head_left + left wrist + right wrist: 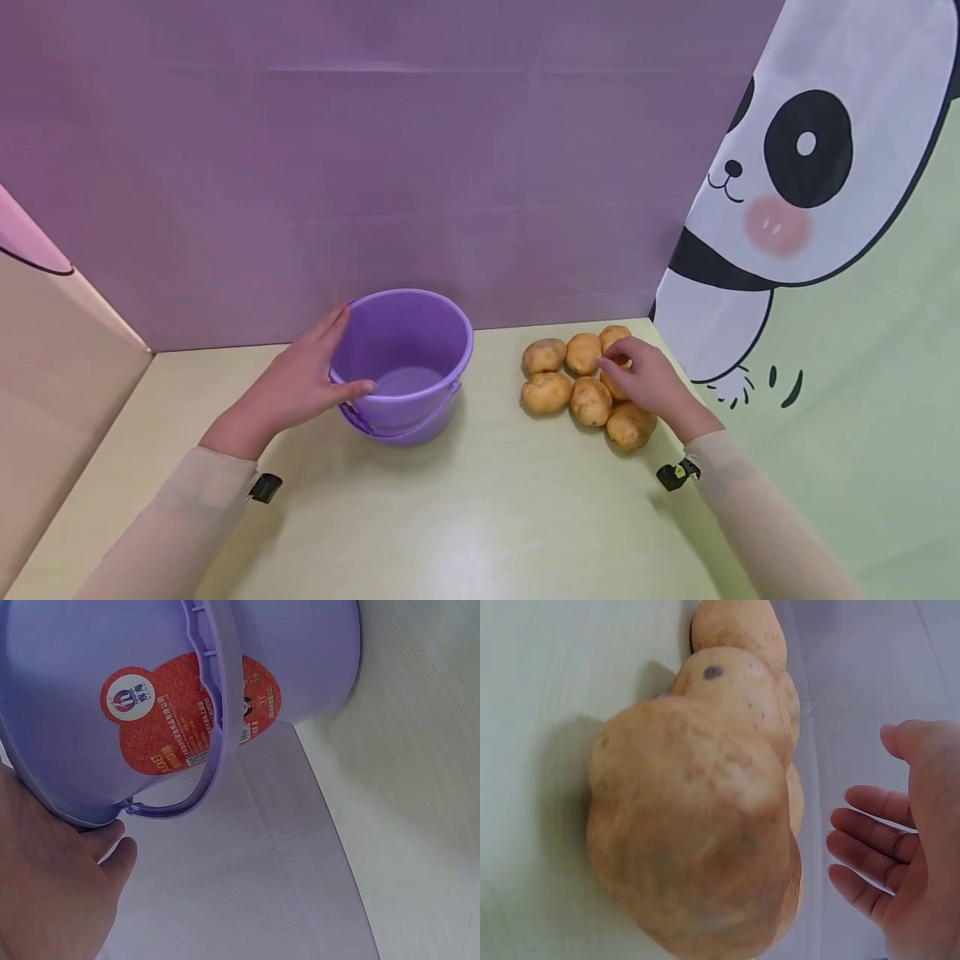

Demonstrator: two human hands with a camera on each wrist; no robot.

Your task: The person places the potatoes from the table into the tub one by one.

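A purple bucket (408, 392) stands upright on the table, its handle (420, 427) hanging down at the front. My left hand (300, 375) rests against the left side of its rim, thumb stretched over the near edge and fingers straight along the far side. The left wrist view shows a red label (169, 724) on the bucket's wall and fingertips right at the rim. Over a group of several potatoes (546, 393) hovers my right hand (648, 379), fingers loosely bent and holding nothing. In the right wrist view one large potato (694, 832) fills the foreground, apart from the fingers.
The pale table (465, 500) ends at a purple wall sheet (405, 167) behind the bucket. To the right of the potatoes, a green sheet with a printed panda (795, 242) borders the table. A beige panel (60, 375) closes the left side.
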